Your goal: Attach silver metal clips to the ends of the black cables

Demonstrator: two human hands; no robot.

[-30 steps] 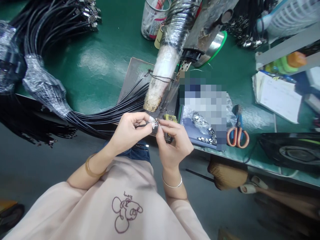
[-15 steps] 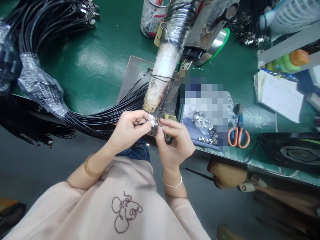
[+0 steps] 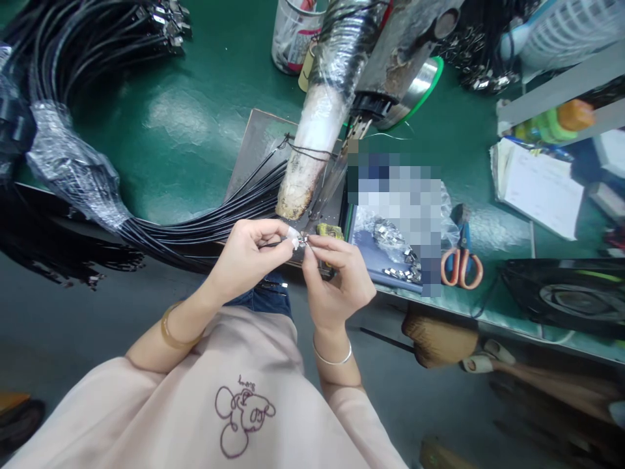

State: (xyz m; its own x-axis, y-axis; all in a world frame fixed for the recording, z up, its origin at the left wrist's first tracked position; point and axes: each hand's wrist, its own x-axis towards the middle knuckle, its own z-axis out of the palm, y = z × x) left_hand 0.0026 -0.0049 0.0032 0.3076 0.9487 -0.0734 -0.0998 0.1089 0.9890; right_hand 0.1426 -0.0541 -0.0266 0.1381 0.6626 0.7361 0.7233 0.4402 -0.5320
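Observation:
In the head view my left hand (image 3: 249, 257) pinches a black cable (image 3: 269, 245) near its end, with white wrapping on a fingertip. Facing it, my right hand (image 3: 342, 273) is closed at the fingertips on a small metal connector (image 3: 303, 240), which meets the cable end. Fingers partly hide the joint between them. Just beyond my hands is the stained tip of a white, film-wrapped tube (image 3: 312, 130). Beside that tube a soldering iron (image 3: 360, 127) points down toward me. A bundle of black cables (image 3: 195, 228) lies to the left of my hands.
A blue tray (image 3: 385, 281) holding several metal connectors sits right of my hands, partly pixelated. Orange-handled cutters (image 3: 461, 267) lie beyond it. Further back are a solder spool (image 3: 415, 98), a clear tub (image 3: 293, 39) and papers (image 3: 541, 189). Plastic-wrapped cables (image 3: 73, 156) lie left.
The whole view has shifted slightly. My hands stay together at the cable end and connector, with only small fingertip movement.

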